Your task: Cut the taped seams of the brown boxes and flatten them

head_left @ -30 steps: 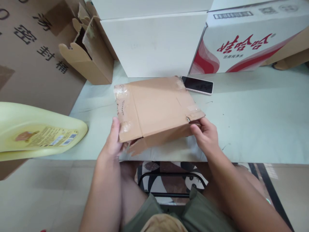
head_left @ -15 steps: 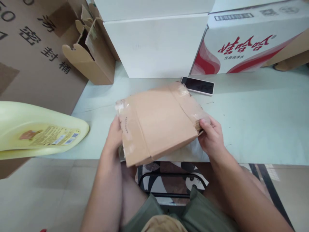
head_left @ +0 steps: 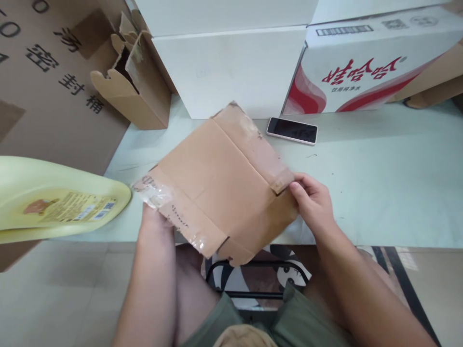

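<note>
A flattened brown cardboard box (head_left: pixel 217 176), with clear tape along its left and upper right flaps, is held tilted above the front of the table. My left hand (head_left: pixel 157 221) grips its left taped edge from below, the fingers hidden behind the cardboard. At the right corner, my right hand (head_left: pixel 313 200) pinches the edge between thumb and fingers. A lower flap of the cardboard hangs over the table's front edge. Beyond the far corner lies a phone (head_left: pixel 292 130), dark screen up, apart from the cardboard.
White boxes (head_left: pixel 231 72) and a white and red carton (head_left: pixel 361 72) stand along the back. An open small brown box (head_left: pixel 144 91) is at back left, beside a large printed carton (head_left: pixel 54 106). A yellow bottle (head_left: pixel 72 200) juts in from the left on the pale green table (head_left: pixel 379 193).
The cardboard has turned clockwise, its left corner shifting left and its far corner rising. A lower flap has swung out. Both hands keep their grip; the left has moved left.
</note>
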The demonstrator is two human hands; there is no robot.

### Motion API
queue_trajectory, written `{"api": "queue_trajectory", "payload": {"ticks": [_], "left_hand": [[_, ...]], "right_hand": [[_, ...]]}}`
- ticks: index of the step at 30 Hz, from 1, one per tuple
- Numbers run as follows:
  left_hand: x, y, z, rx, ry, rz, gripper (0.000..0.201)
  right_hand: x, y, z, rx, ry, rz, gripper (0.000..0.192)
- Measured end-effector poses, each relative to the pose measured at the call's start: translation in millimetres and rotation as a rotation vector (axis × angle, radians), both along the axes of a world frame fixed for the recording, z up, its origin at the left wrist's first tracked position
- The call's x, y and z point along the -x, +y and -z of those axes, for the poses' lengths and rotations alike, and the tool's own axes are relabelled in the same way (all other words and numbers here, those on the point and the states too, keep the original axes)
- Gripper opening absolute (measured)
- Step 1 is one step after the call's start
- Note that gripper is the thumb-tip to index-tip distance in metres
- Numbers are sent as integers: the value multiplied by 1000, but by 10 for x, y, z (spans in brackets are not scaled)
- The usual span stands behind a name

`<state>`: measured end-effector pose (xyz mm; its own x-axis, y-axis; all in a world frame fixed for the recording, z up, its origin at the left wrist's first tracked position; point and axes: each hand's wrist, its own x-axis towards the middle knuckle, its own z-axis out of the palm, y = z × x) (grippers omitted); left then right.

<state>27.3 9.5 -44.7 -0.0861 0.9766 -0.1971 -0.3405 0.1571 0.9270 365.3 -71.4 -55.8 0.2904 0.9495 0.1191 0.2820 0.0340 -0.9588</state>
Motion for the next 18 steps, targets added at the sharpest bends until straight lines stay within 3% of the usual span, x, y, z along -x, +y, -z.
{"api": "queue_trajectory", "payload": {"ticks": [2, 4, 6, 10, 14, 16, 18], "left_hand": [[-80, -7, -74, -59, -2, -46, 38], [-137, -16, -132, -66, -7, -64, 41], [-166, -21, -166, -40, -15, -71, 41], [-220, -37, -227, -93, -27, -101, 43], [-299, -89, -337, -266, -169, -32, 48], [-322, -104, -349, -223, -174, 19, 47], [-336, -94, -311, -110, -121, -19, 40]], "right_hand": [[-10, 15, 19, -50, -133, 56, 29], [-15, 37, 56, -90, -177, 181, 42], [-9, 60, 98, -46, 5, 228, 61], [46, 87, 145, 235, 527, 2, 61], [98, 92, 116, 261, 593, 33, 63], [121, 64, 65, 275, 587, 33, 65], [135, -14, -7, 335, 559, -19, 65]]}}
